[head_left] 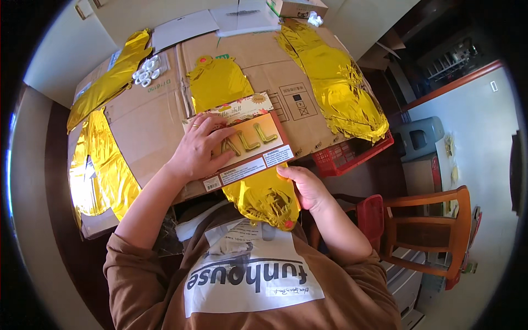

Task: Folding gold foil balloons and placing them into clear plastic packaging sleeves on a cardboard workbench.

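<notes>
A printed cardboard package card (pixel 258 122) with pictures of gold balloon letters lies across gold foil at the table's near edge. My left hand (pixel 201 146) rests on the card's left part, fingers stretched out over its face. Below the card, a flat gold foil balloon (pixel 258 195) hangs toward my shirt, its lower end crumpled. My right hand (pixel 308 187) is closed on this foil's right side, thumb on top just under the card's lower edge. More gold foil (pixel 220 85) shows beyond the card; whether both parts are one piece is hidden.
Flattened brown cardboard (pixel 157 110) covers the table. Other gold foil balloons lie at right (pixel 344 82) and along the left side. White rings (pixel 147 71) sit at back left. A red crate (pixel 352 157) and a wooden chair (pixel 429 236) stand at right.
</notes>
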Demonstrator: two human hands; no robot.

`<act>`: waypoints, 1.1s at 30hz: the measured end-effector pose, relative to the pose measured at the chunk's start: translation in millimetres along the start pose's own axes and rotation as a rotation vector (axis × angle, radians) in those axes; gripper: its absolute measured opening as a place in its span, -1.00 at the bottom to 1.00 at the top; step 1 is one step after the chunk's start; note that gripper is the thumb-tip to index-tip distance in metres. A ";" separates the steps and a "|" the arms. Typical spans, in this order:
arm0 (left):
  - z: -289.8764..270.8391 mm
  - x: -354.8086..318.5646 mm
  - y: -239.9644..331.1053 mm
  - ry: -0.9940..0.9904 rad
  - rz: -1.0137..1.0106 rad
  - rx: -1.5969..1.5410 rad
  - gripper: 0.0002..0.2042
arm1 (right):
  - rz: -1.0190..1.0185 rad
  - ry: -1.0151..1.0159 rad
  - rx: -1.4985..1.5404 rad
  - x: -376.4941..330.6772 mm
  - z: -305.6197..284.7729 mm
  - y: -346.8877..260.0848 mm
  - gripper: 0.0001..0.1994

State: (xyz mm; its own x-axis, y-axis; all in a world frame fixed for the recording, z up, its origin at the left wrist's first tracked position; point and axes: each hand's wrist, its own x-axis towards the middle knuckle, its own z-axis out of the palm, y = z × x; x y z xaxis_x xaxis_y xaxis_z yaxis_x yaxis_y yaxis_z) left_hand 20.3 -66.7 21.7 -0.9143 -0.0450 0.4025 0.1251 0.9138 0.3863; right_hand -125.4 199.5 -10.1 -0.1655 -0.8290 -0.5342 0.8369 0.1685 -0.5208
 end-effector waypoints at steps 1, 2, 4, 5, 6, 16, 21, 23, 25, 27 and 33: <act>-0.5 -0.6 1.2 -0.008 0.000 -0.003 -0.53 | -0.004 0.003 0.025 -0.8 3.3 -0.3 -0.57; -0.3 -0.9 2.3 -0.005 0.007 -0.002 -0.53 | 0.002 0.029 0.027 0.1 3.7 -1.2 -0.58; -0.6 -0.7 4.7 0.004 0.023 0.000 -0.53 | 0.013 0.080 0.028 3.0 6.4 -5.7 -0.59; 0.2 -1.8 5.1 0.008 0.023 0.004 -0.53 | 0.016 0.092 0.053 2.5 10.2 -7.7 -0.63; 2.2 -3.8 5.1 0.013 0.021 0.008 -0.52 | 0.003 0.113 0.008 3.1 10.0 -7.0 -0.64; 3.9 -13.1 13.8 -0.013 -0.034 0.036 -0.50 | -0.137 0.306 -0.330 -7.1 18.0 -6.2 -0.74; 1.6 -7.5 2.2 0.161 -0.046 -0.124 -0.54 | -0.362 0.409 -1.091 -14.1 8.3 -91.0 -0.73; -12.1 -6.5 -3.5 0.236 -0.156 -0.115 -0.55 | -0.437 0.559 -1.685 -20.1 69.6 -161.6 -0.61; -30.3 -6.3 -11.0 0.326 -0.234 -0.079 -0.58 | -0.587 0.577 -2.337 -34.5 152.8 -203.6 -0.62; -42.5 -3.4 -11.7 0.420 -0.243 -0.068 -0.60 | -0.863 0.644 -2.641 -40.1 182.0 -207.6 -0.80; -47.4 -30.7 -9.9 0.450 -0.305 -0.063 -0.65 | -1.187 0.500 -3.061 11.6 153.8 -106.6 -0.92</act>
State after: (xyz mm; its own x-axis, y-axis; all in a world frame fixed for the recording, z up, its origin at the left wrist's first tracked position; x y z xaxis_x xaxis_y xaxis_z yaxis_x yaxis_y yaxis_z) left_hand 65.4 -93.5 44.9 -0.6596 -0.4850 0.5742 -0.0846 0.8071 0.5844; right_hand -136.2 89.9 141.7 0.0617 -0.9801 0.1887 -0.6999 0.0923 0.7082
